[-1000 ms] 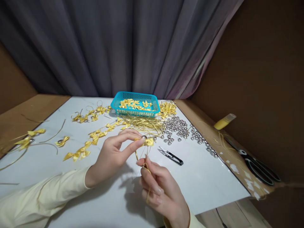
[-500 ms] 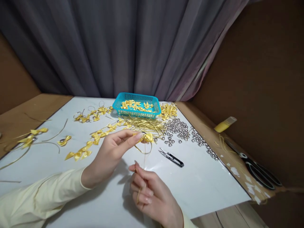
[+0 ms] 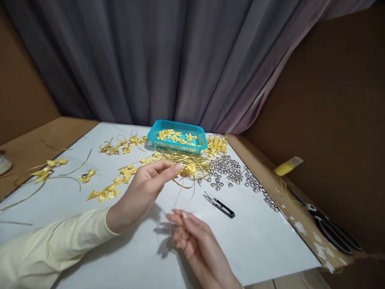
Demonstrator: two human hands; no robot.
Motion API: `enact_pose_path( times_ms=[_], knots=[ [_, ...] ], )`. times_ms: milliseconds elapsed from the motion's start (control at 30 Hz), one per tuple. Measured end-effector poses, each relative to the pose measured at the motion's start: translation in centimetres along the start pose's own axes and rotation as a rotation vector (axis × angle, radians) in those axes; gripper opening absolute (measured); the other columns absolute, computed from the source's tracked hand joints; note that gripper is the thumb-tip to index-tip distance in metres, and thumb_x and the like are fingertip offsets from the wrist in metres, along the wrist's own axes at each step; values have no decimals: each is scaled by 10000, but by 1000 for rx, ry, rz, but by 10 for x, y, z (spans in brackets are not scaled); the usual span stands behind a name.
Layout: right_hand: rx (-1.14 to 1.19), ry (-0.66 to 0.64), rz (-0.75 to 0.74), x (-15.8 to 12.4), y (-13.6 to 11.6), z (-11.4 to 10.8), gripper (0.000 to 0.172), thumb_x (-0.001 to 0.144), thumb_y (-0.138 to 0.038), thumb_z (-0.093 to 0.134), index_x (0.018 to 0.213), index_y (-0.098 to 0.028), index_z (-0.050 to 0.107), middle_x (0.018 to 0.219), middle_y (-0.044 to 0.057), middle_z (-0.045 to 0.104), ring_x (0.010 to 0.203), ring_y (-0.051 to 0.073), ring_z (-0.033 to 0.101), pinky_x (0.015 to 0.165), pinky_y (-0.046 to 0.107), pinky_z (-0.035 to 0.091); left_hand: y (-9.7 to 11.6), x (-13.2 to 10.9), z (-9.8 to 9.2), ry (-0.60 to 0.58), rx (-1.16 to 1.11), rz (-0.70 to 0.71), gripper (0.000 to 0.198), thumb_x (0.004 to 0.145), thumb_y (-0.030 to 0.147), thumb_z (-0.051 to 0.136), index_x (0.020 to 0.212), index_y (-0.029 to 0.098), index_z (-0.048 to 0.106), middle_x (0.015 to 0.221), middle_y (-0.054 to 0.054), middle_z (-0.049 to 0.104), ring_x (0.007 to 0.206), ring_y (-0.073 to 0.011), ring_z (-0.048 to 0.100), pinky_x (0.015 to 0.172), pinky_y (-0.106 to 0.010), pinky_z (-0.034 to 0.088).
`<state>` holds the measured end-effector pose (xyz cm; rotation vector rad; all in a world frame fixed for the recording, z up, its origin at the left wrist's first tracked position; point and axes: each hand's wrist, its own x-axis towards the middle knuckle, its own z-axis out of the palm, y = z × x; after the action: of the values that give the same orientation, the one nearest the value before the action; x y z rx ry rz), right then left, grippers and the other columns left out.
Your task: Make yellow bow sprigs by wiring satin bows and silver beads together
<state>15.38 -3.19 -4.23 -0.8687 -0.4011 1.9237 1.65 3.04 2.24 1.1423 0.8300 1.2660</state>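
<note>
Two bare hands meet your work near the middle of the frame. Your left hand (image 3: 147, 186), just left of centre, has thumb and forefinger clamped on a yellow satin bow (image 3: 190, 169), which is raised over the table at the centre. Your right hand (image 3: 201, 245), lower centre, has its fingertips pinched together on a thin gold cord (image 3: 178, 197) that runs down from the bow; its other fingers curl loosely. A gold loop (image 3: 184, 186) hangs under the bow.

A hard pull on the cord could twist the bow out of your left fingertips, since they hold it only by one side. The cord looks fine and slick, so a light pinch could let it slide, and the loop could snag it.

Just right of the bow, black thread snips (image 3: 219, 204) lie on the white tabletop (image 3: 264, 241). Above them are scattered silver beads (image 3: 227, 166); a sleeve brushing these could send some rolling. Behind your hands sit a heap of gold strips (image 3: 192, 159) and a teal basket (image 3: 180, 127) of more bows. Other bows (image 3: 112, 191) lie left of centre. Large scissors (image 3: 333, 233) rest at far right.
</note>
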Motion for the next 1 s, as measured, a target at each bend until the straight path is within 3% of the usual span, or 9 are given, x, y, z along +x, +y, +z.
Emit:
enact_pose_path(
  times_ms=[100, 200, 400, 567, 800, 1000],
  knots=[
    [-34, 96, -59, -1, -10, -6, 140, 752, -227, 711, 869, -149, 714, 996, 114, 694, 531, 81, 506, 523, 208, 423, 1, 2, 0, -72, -151, -46, 135, 817, 283, 654, 774, 161, 690, 763, -22, 672, 793, -145, 622, 766, -251, 487],
    [-75, 124, -89, -2, -18, -11, 154, 759, -253, 710, 869, -146, 704, 954, 105, 700, 517, 76, 490, 501, 201, 413, 1, 2, 0, -112, -188, -71, 136, 841, 283, 635, 784, 167, 679, 735, -21, 698, 756, -140, 653, 748, -247, 498],
    [-431, 215, -405, -12, -43, -22, 187, 744, -332, 730, 754, -157, 664, 592, 13, 665, 445, 70, 474, 522, 214, 416, -1, -2, -1, -160, 40, 4, 170, 878, 295, 596, 752, 188, 638, 598, 19, 661, 601, -103, 591, 637, -234, 440],
    [-828, 330, -662, -30, -60, -10, 132, 740, -331, 723, 746, -200, 737, 654, 43, 705, 447, 100, 479, 473, 252, 407, -5, -5, -1, -215, 147, -2, 203, 877, 319, 586, 717, 195, 605, 571, 25, 603, 585, -113, 523, 597, -259, 390],
    [-1132, 181, -976, -39, -55, 12, 131, 809, -201, 638, 692, -207, 697, 588, 1, 669, 378, 85, 444, 452, 238, 400, -10, -5, 2, -287, 167, -69, 212, 883, 331, 568, 731, 190, 609, 568, 28, 544, 564, -112, 473, 577, -261, 369],
    [-1218, 156, -1041, -37, -52, 13, 169, 838, -147, 552, 708, -173, 658, 569, -6, 640, 427, 85, 486, 447, 191, 401, -10, -7, 2, -292, 180, -142, 252, 897, 311, 558, 687, 177, 591, 566, 41, 535, 633, -103, 495, 674, -239, 384]
  ],
)
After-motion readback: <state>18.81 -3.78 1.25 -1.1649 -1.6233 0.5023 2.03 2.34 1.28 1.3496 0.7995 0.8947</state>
